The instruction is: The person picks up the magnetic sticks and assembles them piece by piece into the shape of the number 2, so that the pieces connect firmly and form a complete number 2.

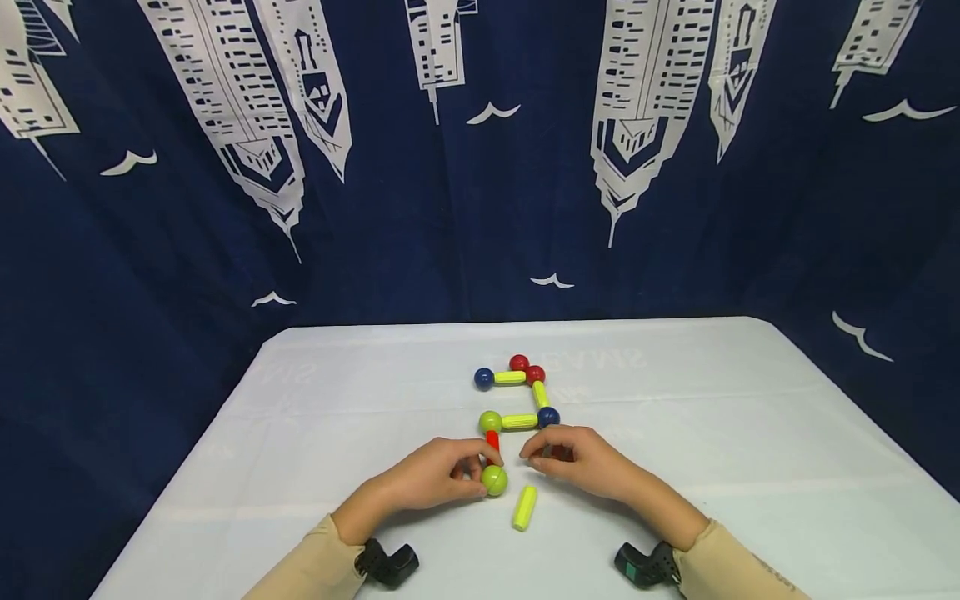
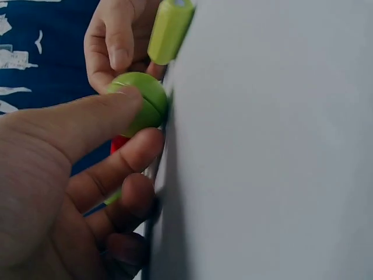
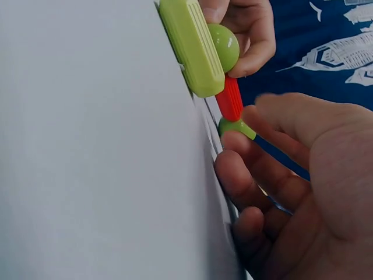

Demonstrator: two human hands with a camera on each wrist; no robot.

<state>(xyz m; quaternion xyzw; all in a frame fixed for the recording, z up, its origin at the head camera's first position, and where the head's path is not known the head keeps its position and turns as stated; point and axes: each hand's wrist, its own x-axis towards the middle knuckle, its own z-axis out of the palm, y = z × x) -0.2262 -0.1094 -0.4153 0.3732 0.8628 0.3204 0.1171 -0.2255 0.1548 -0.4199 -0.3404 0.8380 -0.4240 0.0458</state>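
Observation:
My left hand (image 1: 438,477) pinches a green ball (image 1: 493,481) between thumb and fingers, low on the white table; the left wrist view shows the thumb (image 2: 119,108) lying on it. From that ball a red stick (image 1: 492,442) leads away to a second green ball (image 1: 491,422). To the right of the red stick, my right hand (image 1: 588,465) hovers with loosely bent fingers and nothing between them. A loose yellow-green stick (image 1: 525,508) lies between the hands, nearer the front; its ribbed side (image 3: 192,46) fills the top of the right wrist view.
A zigzag of pieces continues behind: a yellow-green stick (image 1: 519,422), a blue ball (image 1: 548,417), another stick (image 1: 541,394), a red ball (image 1: 536,375), a further stick (image 1: 510,377) and a blue ball (image 1: 484,379). A second red ball (image 1: 519,362) touches the first. A dark patterned cloth (image 1: 465,208) hangs behind.

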